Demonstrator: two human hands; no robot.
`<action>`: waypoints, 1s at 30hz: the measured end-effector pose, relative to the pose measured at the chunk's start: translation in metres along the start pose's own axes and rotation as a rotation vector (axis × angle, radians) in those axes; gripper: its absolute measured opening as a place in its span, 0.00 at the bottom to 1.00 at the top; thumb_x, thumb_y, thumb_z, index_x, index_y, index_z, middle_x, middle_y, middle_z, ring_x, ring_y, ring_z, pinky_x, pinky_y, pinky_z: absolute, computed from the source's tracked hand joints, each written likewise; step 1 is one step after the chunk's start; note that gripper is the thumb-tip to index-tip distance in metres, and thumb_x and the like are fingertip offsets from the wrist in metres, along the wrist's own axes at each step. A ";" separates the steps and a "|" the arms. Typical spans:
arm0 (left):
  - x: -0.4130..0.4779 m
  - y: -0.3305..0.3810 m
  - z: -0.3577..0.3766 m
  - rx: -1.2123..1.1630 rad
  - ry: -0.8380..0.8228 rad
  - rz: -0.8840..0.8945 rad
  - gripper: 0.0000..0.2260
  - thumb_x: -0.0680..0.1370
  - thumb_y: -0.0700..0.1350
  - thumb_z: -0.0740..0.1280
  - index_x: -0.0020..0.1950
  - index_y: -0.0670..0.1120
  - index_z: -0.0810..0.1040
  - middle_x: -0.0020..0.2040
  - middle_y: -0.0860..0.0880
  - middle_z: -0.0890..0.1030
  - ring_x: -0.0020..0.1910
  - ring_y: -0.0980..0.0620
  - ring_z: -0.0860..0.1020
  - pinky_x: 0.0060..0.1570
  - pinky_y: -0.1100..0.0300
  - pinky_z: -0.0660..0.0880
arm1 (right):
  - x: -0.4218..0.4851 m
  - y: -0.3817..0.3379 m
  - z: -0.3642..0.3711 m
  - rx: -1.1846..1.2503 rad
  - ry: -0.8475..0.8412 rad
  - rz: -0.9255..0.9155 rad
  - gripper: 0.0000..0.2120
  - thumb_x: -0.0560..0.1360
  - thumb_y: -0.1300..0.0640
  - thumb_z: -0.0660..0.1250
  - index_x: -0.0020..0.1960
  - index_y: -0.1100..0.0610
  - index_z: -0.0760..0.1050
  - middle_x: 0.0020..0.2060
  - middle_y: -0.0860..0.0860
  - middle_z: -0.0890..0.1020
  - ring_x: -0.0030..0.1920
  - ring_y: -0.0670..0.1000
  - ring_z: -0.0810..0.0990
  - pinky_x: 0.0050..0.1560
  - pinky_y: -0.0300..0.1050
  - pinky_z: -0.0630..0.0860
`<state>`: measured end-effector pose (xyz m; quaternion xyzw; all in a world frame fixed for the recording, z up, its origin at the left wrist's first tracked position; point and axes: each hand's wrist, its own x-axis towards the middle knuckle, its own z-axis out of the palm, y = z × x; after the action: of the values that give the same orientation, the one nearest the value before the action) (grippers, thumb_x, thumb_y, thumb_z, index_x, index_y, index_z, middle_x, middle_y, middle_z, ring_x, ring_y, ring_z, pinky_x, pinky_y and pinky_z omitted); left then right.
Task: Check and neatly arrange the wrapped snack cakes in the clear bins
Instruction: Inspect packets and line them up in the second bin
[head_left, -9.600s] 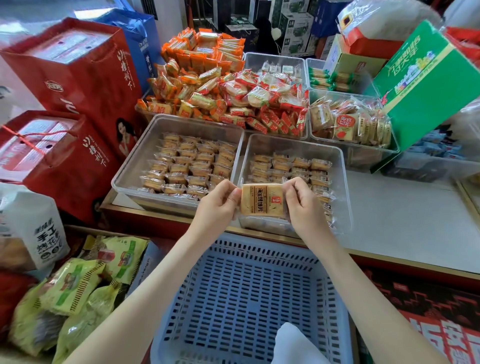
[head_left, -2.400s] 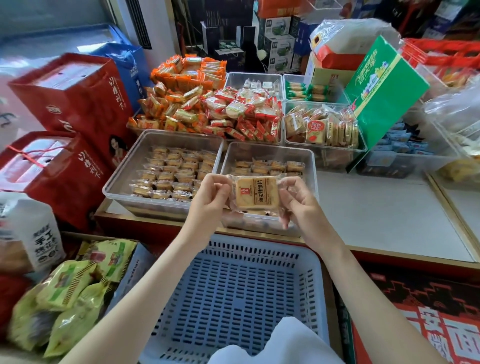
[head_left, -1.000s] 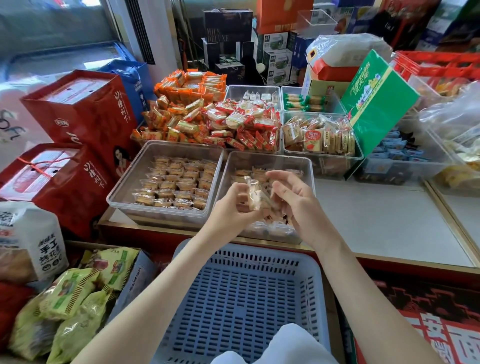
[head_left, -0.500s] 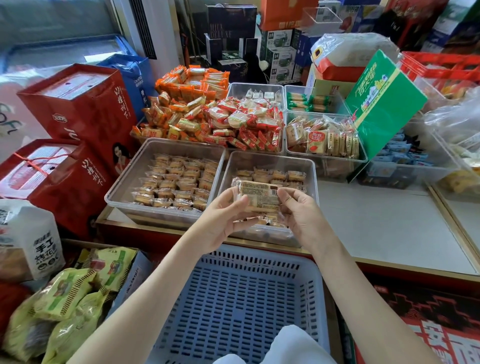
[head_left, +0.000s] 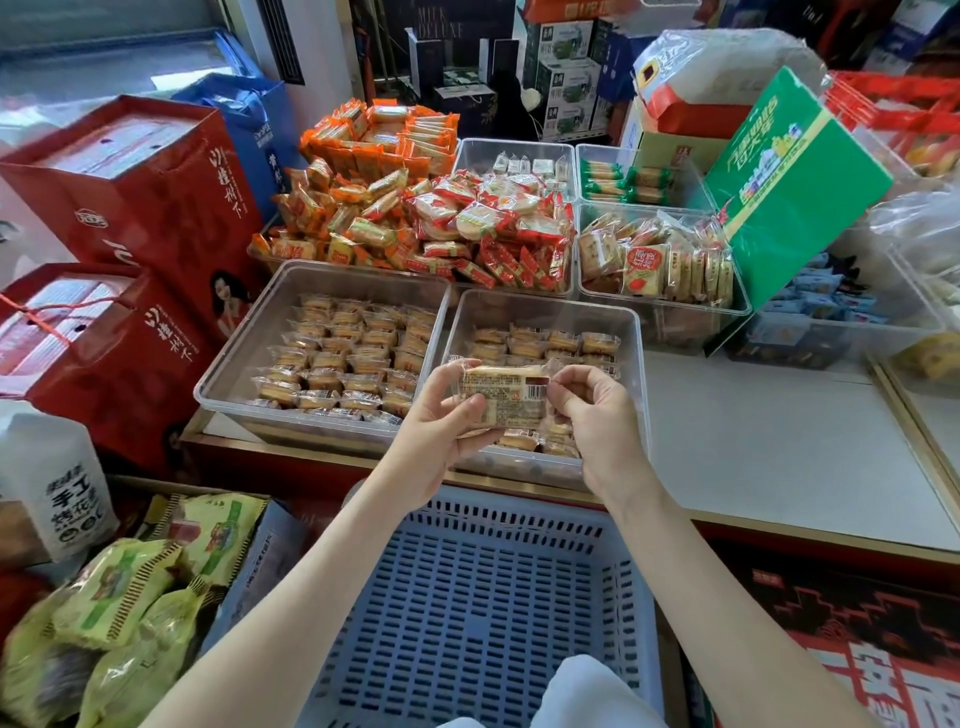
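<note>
Above the near half of the right clear bin (head_left: 638, 364), a single wrapped snack cake (head_left: 501, 397) is held level between two hands, its printed back label and barcode facing up. The left hand (head_left: 434, 434) has its grip closed on the cake's left end, thumb on top and fingers underneath. The right hand (head_left: 597, 415) has its grip pinching the wrapper's right end between thumb and forefinger, with the other fingers curled.

Inside that bin, rows of cakes lie along the back; the hands hide much of the middle. The left clear bin (head_left: 241, 338) sits touching it, side by side. Its cakes lie in tidy rows, with a bare strip along its left wall.

Both bins stand near the front edge of a pale counter (head_left: 753, 441). To the right of the right bin the counter surface is bare up to a gold-trimmed border. Behind the bins, more clear bins press close, heaped with orange and red packets (head_left: 467, 223), and a green box (head_left: 789, 171) leans over them. Red gift bags (head_left: 156, 208) crowd the left side. Below the counter edge, between the forearms, is a blue slotted basket (head_left: 467, 623).
</note>
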<state>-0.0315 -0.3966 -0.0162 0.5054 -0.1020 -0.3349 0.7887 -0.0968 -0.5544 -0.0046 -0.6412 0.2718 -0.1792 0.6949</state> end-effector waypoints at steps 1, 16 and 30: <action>0.003 -0.001 -0.001 0.006 0.005 0.002 0.14 0.75 0.40 0.65 0.61 0.49 0.73 0.51 0.46 0.84 0.55 0.43 0.81 0.50 0.54 0.82 | 0.002 0.002 0.001 -0.044 0.016 -0.016 0.09 0.76 0.67 0.66 0.44 0.54 0.76 0.39 0.50 0.80 0.38 0.47 0.76 0.37 0.36 0.75; 0.077 -0.004 -0.039 0.842 -0.223 -0.077 0.28 0.81 0.47 0.64 0.76 0.65 0.58 0.70 0.59 0.72 0.58 0.57 0.75 0.61 0.60 0.72 | 0.081 0.020 0.037 -0.275 -0.371 0.164 0.43 0.70 0.45 0.72 0.76 0.46 0.50 0.68 0.54 0.67 0.64 0.55 0.73 0.58 0.47 0.75; 0.114 -0.034 -0.124 1.810 -0.157 0.034 0.32 0.81 0.58 0.57 0.80 0.54 0.44 0.80 0.53 0.43 0.79 0.50 0.40 0.77 0.46 0.41 | 0.164 0.092 0.063 -0.819 -0.559 0.037 0.19 0.78 0.49 0.66 0.66 0.50 0.67 0.49 0.48 0.77 0.49 0.50 0.76 0.46 0.40 0.70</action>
<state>0.1023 -0.3870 -0.1240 0.9060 -0.3869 -0.1485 0.0857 0.0619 -0.5915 -0.1180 -0.8802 0.1342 0.1336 0.4352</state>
